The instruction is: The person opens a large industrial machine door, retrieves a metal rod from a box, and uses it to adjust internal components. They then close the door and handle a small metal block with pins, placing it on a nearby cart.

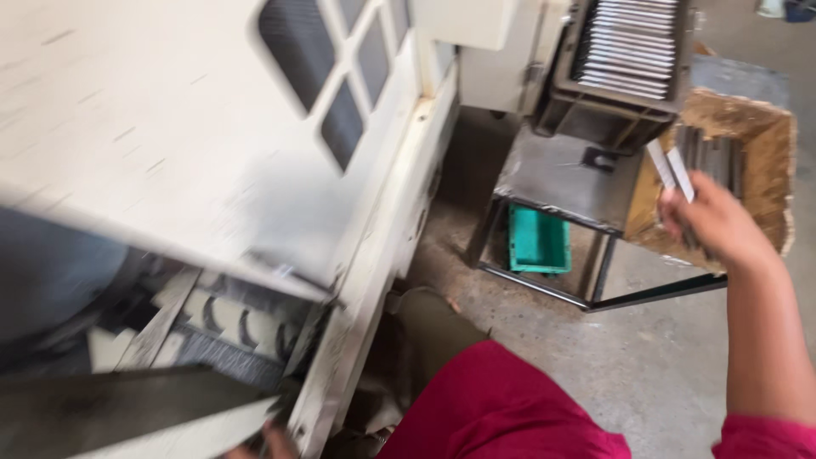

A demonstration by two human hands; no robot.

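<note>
My right hand [718, 223] reaches out to the right, its fingers closed on two flat pale metal strips [671, 168]. It hovers over a worn cardboard box [765, 136] that holds more dark strips. My left hand [270, 440] shows only as fingertips at the bottom edge, touching the lower edge of a white machine door [170, 144]; what it grips is hidden. My red sleeve and torso fill the bottom right.
A dark crate [625, 64] stacked with several metal plates sits on a steel stand [561, 178]. A green plastic bin [537, 240] rests under the stand. The machine's windowed white door fills the left. Concrete floor lies on the right.
</note>
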